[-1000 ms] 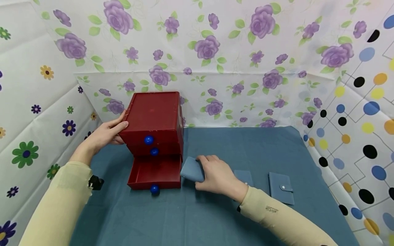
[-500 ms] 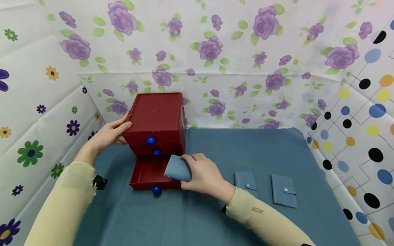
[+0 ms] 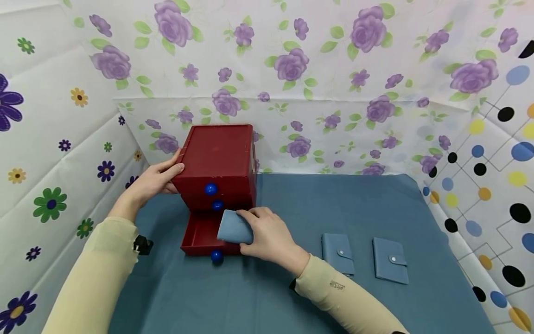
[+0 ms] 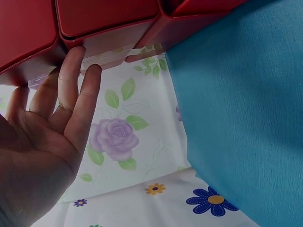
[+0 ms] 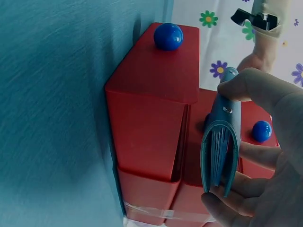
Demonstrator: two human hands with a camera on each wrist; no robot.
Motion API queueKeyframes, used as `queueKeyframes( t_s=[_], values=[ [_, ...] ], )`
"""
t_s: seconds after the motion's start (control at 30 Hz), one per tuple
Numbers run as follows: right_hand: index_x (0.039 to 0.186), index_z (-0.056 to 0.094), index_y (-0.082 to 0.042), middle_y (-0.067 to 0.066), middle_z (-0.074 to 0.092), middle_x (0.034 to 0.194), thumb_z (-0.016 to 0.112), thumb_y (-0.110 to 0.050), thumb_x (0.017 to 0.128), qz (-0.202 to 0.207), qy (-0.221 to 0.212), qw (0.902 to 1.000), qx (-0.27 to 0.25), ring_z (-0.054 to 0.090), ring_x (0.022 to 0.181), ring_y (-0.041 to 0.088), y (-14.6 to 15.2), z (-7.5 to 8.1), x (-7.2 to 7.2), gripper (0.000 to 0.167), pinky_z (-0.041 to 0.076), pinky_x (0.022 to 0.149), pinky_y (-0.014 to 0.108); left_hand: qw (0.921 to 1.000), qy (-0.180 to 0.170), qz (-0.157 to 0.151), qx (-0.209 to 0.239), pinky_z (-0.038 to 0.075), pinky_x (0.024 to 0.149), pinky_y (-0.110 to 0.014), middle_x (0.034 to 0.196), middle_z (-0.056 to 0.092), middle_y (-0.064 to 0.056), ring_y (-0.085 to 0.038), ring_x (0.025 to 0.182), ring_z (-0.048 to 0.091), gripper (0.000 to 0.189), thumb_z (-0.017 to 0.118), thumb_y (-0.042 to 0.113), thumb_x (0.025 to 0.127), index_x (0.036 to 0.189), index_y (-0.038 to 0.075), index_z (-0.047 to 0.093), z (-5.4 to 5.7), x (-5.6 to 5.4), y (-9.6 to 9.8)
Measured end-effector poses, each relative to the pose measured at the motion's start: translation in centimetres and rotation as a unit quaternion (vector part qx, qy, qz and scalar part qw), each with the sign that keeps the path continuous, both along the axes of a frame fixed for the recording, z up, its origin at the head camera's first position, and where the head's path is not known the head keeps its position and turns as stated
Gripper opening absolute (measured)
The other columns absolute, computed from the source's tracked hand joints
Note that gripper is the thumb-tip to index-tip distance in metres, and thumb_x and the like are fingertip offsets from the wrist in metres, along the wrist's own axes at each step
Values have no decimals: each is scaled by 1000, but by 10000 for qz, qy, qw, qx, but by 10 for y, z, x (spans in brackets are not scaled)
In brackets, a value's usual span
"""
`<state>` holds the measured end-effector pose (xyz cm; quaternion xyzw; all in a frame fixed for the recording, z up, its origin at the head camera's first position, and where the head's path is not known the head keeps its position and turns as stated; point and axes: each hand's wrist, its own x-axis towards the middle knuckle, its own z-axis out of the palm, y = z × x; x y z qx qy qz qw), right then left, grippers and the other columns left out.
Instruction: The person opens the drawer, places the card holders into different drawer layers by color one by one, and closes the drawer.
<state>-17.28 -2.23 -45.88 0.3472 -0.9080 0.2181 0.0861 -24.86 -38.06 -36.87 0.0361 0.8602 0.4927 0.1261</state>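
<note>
A red drawer cabinet (image 3: 217,150) with blue knobs stands at the back left, its bottom drawer (image 3: 196,235) pulled out. My left hand (image 3: 156,178) rests against the cabinet's left side; in the left wrist view its extended fingers (image 4: 71,80) touch the red wall. My right hand (image 3: 269,234) pinches a blue card holder (image 3: 233,227) over the right part of the open drawer. Thin leaves show between its covers in the right wrist view, where the thumb lies on one end and fingers on the other. Most of the drawer's right side is hidden behind the card holder and hand.
Two more blue card holders with snap straps, one nearer (image 3: 337,253) and one farther right (image 3: 390,260), lie on the blue cloth (image 3: 300,195). Floral sheeting (image 3: 317,93) forms the back wall, with patterned sheets on both sides.
My right hand has carried the card holder leftward, from beside the drawer to over it. The left hand stays on the cabinet. The view has shifted slightly.
</note>
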Motion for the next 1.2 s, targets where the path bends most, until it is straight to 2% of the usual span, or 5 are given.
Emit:
queueKeyframes(
  t_s=[0.37, 0.67, 0.97, 1.2],
  values=[
    [153, 61, -18, 9, 66, 137, 89, -36, 84, 138, -10, 9999, 18, 61, 125, 29, -11, -3, -3, 77, 56, 98, 46, 10000, -6, 4, 38, 62, 87, -34, 173, 23, -24, -19, 83, 77, 71, 50, 53, 112, 169, 41, 9, 1, 1, 2],
    [154, 61, -19, 10, 65, 138, 89, -36, 84, 125, -3, 9999, 75, 60, 127, 30, -19, -7, -5, 77, 56, 99, 48, 9998, -65, 49, 156, 62, 86, -33, 174, 21, -21, -33, 92, 78, 73, 52, 55, 110, 169, 43, 10, 0, -1, 1],
    [155, 60, -18, 10, 65, 139, 87, -38, 86, 196, -31, 9994, 280, 59, 128, 29, -20, -6, -5, 76, 55, 102, 46, 10000, -39, -21, 82, 62, 87, -32, 175, 18, -20, -27, 89, 79, 72, 50, 54, 111, 169, 43, 8, 1, 1, 0],
    [155, 60, -18, 9, 66, 138, 86, -40, 88, 456, -161, 9979, 433, 60, 127, 27, -28, -5, -8, 75, 55, 101, 41, 10000, -33, -26, 79, 62, 85, -31, 174, 21, -23, -29, 90, 78, 72, 50, 55, 111, 169, 43, 8, 0, 0, 0]
  ],
)
